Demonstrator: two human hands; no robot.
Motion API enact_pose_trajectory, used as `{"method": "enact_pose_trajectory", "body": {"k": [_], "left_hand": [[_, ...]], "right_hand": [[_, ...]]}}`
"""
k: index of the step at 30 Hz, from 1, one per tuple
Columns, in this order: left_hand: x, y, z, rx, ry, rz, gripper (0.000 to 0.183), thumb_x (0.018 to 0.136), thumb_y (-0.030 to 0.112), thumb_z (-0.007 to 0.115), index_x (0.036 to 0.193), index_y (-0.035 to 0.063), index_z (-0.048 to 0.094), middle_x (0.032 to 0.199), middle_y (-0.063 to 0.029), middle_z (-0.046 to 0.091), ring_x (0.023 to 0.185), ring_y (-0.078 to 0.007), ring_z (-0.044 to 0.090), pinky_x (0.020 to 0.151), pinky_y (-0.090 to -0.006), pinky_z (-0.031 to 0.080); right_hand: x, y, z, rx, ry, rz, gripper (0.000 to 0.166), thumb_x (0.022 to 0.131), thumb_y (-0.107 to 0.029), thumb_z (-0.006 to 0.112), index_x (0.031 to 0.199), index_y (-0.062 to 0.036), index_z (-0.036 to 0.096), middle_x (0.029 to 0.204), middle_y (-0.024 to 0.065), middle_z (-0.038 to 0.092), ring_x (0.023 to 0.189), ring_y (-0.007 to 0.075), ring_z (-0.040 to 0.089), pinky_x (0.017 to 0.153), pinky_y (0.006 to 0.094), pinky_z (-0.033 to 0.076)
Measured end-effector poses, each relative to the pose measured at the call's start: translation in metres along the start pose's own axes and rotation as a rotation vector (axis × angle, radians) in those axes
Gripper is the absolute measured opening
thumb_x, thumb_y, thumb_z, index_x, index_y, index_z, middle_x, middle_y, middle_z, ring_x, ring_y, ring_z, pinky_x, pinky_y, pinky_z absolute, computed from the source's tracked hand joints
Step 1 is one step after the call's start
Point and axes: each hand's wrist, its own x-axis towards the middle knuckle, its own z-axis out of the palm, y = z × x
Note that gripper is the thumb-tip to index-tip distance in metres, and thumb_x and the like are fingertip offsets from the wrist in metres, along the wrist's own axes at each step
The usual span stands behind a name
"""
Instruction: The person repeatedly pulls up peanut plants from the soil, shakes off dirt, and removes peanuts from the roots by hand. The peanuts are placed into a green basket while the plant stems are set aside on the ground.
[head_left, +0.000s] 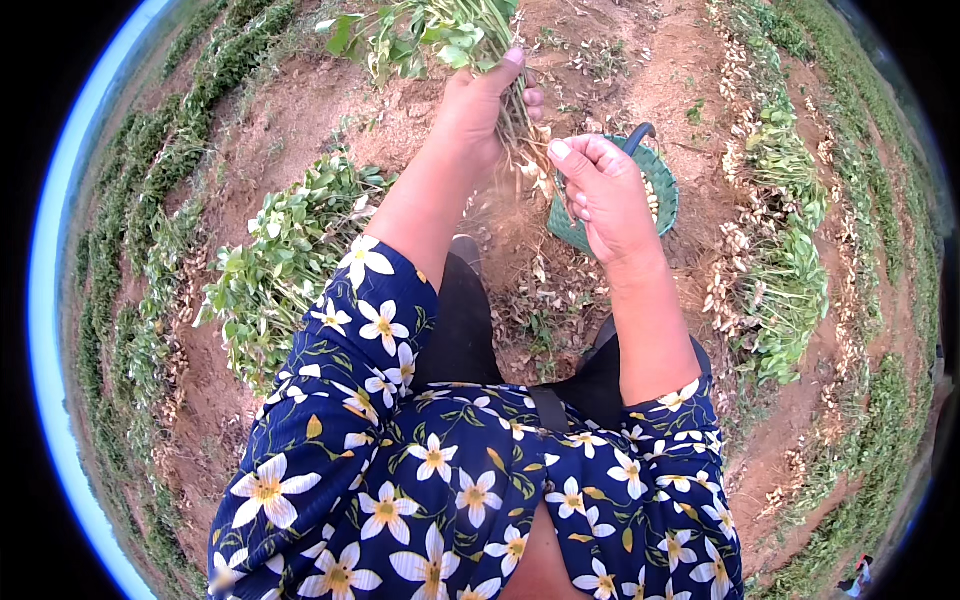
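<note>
My left hand (484, 112) is closed around the stems of a bunch of peanut plants (491, 30). The leaves spread beyond it, and the roots, with a few pale pods (536, 174), hang towards my right hand. My right hand (607, 191) has its fingers curled in at the root ends, thumb against the forefinger, with thin brown strands at the fingertips. Whether a pod is inside that grip is hidden. Partly covered by the right hand, a green woven basket (666, 176) with a dark handle (640, 137) stands on the soil and holds peanut pods (649, 199).
A heap of leafy peanut plants (281, 262) lies to my left. On the right runs a row of pulled plants (787, 300) with pods (727, 277) exposed. Dry leaf litter (540, 315) covers the soil between my feet. More green rows (142, 180) stand farther left.
</note>
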Motion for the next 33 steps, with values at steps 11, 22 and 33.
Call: {"method": "enact_pose_trajectory", "body": {"k": [11, 22, 33], "left_hand": [[0.011, 0.023, -0.045, -0.756, -0.562, -0.395, 0.043, 0.095, 0.028, 0.056, 0.124, -0.0016, 0.043, 0.086, -0.0067, 0.051, 0.064, -0.0100, 0.045, 0.050, -0.0228, 0.041], [0.008, 0.038, -0.042, -0.424, -0.355, -0.119, 0.037, 0.093, 0.030, 0.059, 0.110, 0.0002, 0.047, 0.085, -0.0102, 0.055, 0.064, -0.0133, 0.049, 0.050, -0.0238, 0.043], [-0.078, 0.149, -0.261, 0.327, 0.800, 0.321, 0.028, 0.085, 0.016, 0.071, 0.097, -0.0036, 0.054, 0.079, -0.0140, 0.062, 0.066, -0.0270, 0.064, 0.060, -0.0376, 0.058]], "right_hand": [[0.018, -0.034, -0.113, -0.735, 0.670, -0.643, 0.026, 0.092, -0.023, 0.059, 0.107, -0.0013, 0.061, 0.095, 0.0116, 0.060, 0.076, 0.0197, 0.058, 0.068, 0.0302, 0.047], [0.012, -0.006, -0.078, -1.049, 0.191, -0.380, 0.026, 0.087, -0.019, 0.062, 0.108, -0.0043, 0.064, 0.103, 0.0147, 0.066, 0.098, 0.0274, 0.063, 0.087, 0.0345, 0.047], [0.006, -0.011, -0.111, -0.883, 0.326, -0.274, 0.021, 0.088, -0.015, 0.062, 0.105, -0.0048, 0.067, 0.093, 0.0086, 0.069, 0.085, 0.0150, 0.064, 0.079, 0.0288, 0.048]]}}
